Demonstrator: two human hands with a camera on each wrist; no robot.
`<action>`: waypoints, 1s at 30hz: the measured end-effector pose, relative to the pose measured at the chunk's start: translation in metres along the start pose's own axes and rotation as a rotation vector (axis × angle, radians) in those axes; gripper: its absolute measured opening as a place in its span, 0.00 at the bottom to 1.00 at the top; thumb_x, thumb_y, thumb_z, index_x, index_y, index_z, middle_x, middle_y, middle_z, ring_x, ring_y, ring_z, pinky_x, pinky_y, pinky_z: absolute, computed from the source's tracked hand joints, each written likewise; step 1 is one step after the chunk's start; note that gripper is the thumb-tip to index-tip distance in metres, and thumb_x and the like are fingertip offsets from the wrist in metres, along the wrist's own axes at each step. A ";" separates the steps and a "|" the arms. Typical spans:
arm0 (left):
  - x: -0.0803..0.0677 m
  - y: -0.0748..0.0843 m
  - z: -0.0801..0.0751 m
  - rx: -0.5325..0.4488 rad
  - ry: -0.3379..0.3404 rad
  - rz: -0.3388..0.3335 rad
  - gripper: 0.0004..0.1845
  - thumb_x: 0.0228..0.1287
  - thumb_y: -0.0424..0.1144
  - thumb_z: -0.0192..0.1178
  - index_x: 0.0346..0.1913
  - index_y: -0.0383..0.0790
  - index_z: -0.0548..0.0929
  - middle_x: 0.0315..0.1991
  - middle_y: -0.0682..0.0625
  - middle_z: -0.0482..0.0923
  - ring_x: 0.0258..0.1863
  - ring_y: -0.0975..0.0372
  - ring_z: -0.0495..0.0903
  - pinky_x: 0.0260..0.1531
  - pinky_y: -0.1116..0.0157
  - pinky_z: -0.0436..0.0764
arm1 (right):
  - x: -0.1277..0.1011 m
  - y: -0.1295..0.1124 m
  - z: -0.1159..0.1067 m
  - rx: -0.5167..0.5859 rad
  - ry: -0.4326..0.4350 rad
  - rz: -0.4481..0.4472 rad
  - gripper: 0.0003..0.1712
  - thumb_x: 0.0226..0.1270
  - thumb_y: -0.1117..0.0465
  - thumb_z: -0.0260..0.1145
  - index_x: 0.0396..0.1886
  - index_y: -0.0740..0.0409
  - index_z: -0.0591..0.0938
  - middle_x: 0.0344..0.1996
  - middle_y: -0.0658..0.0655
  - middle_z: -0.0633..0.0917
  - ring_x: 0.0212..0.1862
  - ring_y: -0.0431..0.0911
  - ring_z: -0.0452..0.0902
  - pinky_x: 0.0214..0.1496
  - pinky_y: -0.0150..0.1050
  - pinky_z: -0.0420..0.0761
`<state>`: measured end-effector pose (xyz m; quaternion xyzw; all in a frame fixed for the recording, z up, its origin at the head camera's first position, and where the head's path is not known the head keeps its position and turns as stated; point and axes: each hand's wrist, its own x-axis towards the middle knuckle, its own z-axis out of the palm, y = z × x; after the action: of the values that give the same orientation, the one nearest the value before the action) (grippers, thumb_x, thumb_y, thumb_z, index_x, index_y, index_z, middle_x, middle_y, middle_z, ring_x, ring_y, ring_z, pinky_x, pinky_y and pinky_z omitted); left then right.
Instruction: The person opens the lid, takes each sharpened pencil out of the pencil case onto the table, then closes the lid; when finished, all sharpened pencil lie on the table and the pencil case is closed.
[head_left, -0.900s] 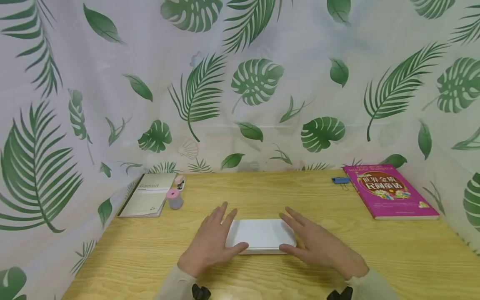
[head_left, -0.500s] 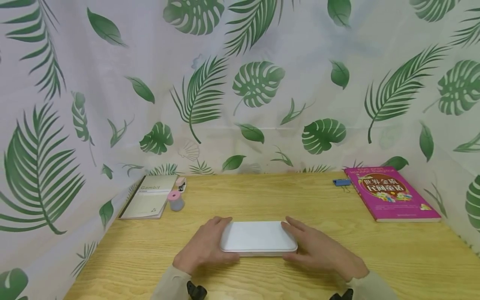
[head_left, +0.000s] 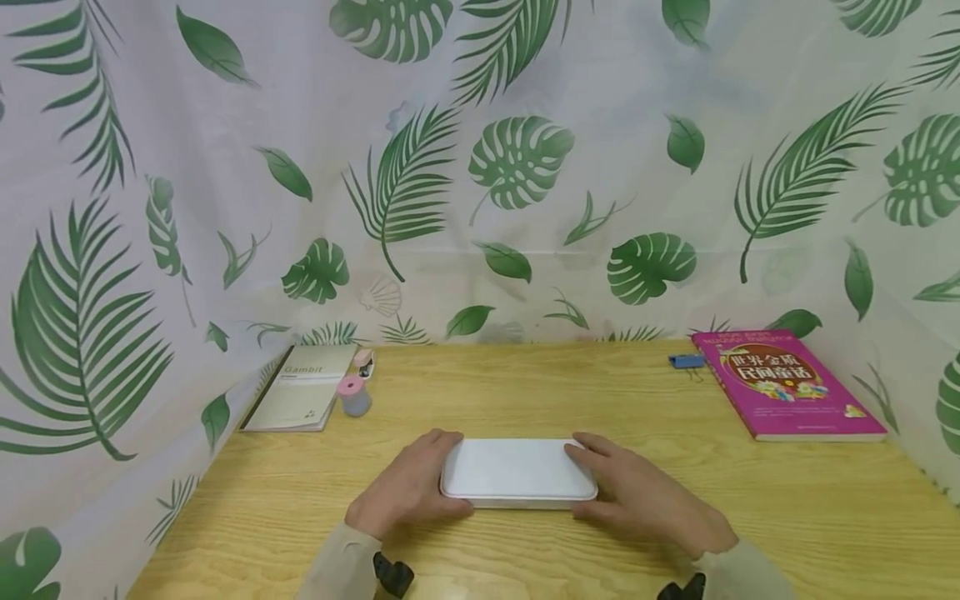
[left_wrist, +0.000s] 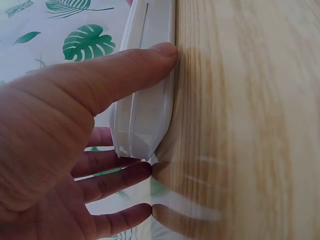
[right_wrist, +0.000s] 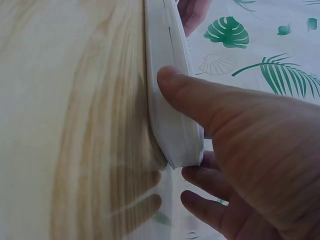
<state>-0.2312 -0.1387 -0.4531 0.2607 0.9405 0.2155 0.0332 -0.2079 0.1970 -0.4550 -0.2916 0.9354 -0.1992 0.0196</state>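
Flat, white case (head_left: 517, 472) long axis L-R betw. hands.

The head camera looked forward and down across the table (head_left: 750, 517); both wrist cameras sat close, facing opposite ends of the shared white case (head_left: 517, 471).

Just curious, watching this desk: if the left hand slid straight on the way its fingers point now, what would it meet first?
Probably nothing soon: the left hand grips the left end of the flat white plastic case and points toward the leaf-print curtain. Bare wooden table lies ahead; the small pink-capped bottle sits off to the left.
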 end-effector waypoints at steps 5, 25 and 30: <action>0.000 0.001 0.001 0.002 0.003 -0.004 0.49 0.50 0.57 0.76 0.71 0.38 0.67 0.64 0.47 0.71 0.61 0.56 0.72 0.64 0.54 0.71 | 0.001 0.000 0.001 -0.002 -0.003 -0.012 0.45 0.63 0.42 0.70 0.74 0.58 0.68 0.74 0.62 0.64 0.70 0.59 0.65 0.67 0.56 0.70; 0.000 -0.003 0.000 -0.055 -0.027 0.008 0.50 0.51 0.55 0.76 0.72 0.36 0.64 0.63 0.46 0.70 0.59 0.55 0.71 0.64 0.51 0.70 | 0.004 0.007 -0.008 -0.052 0.091 -0.110 0.39 0.66 0.35 0.63 0.65 0.60 0.79 0.66 0.61 0.76 0.63 0.57 0.75 0.61 0.53 0.76; -0.001 -0.006 -0.004 -0.116 -0.041 -0.012 0.50 0.54 0.57 0.74 0.73 0.36 0.62 0.64 0.45 0.70 0.57 0.57 0.73 0.60 0.54 0.74 | 0.005 0.005 -0.013 -0.051 0.227 -0.124 0.30 0.63 0.37 0.67 0.53 0.54 0.88 0.54 0.55 0.85 0.55 0.51 0.82 0.55 0.50 0.82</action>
<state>-0.2343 -0.1453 -0.4521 0.2572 0.9270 0.2642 0.0686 -0.2166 0.2023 -0.4446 -0.3248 0.9165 -0.2079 -0.1064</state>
